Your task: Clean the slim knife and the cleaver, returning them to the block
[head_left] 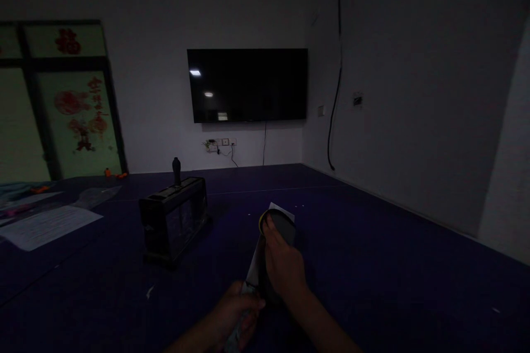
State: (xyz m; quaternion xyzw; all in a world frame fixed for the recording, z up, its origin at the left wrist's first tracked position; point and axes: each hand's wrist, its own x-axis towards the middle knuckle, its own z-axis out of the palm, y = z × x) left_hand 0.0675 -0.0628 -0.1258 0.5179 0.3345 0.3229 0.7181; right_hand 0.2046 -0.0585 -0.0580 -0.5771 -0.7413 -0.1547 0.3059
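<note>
The room is dim. My right hand is closed around a dark round object with a yellowish rim, thumb on its edge. A pale sheet or wrapper runs from behind that object down to my left hand, which is closed on the sheet's lower end. Both hands are low in the middle of the view, above a dark blue floor. What the round object is I cannot make out.
A dark box-like case with an upright handle stands on the blue floor ahead left. Papers lie far left. A wall-mounted television, glass doors, white walls and a hanging cable surround the space.
</note>
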